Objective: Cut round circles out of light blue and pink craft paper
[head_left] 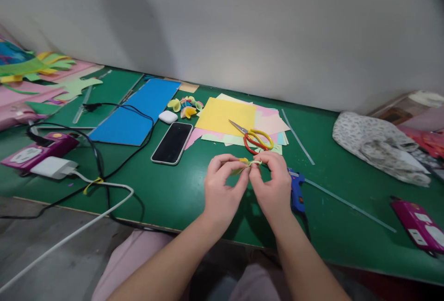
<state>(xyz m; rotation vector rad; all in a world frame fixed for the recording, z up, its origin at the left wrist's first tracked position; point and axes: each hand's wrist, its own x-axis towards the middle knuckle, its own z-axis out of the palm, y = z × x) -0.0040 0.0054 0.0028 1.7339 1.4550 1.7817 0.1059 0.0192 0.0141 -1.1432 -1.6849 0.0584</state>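
The left hand (222, 189) and right hand (274, 186) meet just above the green counter (173, 190), each pinched shut on 1 end of a small yellow paper piece (247, 162) in front of the scissors (255, 137). The paper looks thin, so a hard pull from either side could tear or crease it. The blue glue gun (297, 191) lies just beside the right wrist, where a careless nudge might shift it.
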